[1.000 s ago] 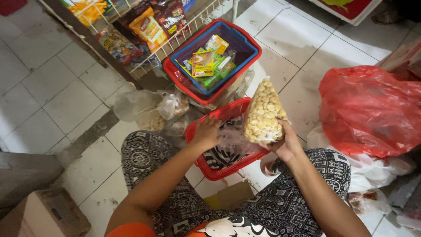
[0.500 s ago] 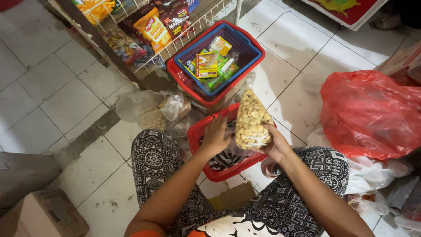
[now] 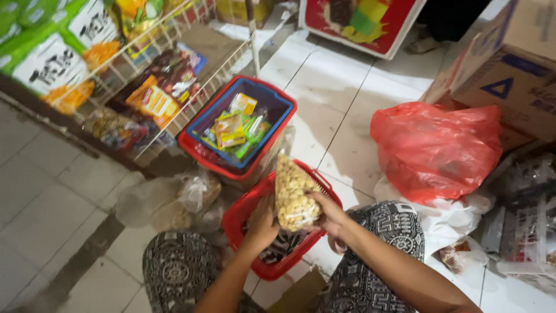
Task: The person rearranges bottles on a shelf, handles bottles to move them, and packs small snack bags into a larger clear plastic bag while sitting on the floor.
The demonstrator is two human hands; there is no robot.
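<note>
My right hand [image 3: 331, 215] grips a clear plastic bag of pale yellow snacks [image 3: 293, 193], held upright over a red plastic basket [image 3: 243, 210] that rests between my knees. My left hand [image 3: 262, 223] is inside that red basket, just left of the bag and touching its lower edge; whether it holds anything is hidden. I sit on a tiled floor in black-and-white patterned trousers.
A blue basket nested in a red one [image 3: 272, 104] holds small green and yellow packets. A wire rack [image 3: 174, 69] of snack packs stands at the left. Tied clear bags [image 3: 174, 200] lie on the floor. A red plastic bag [image 3: 440, 148] and cardboard boxes [image 3: 509, 75] sit at the right.
The bag of snacks has come down a little toward the red basket. My left hand has dropped from the bag's side into the basket. The camera has tilted up and moved closer.
</note>
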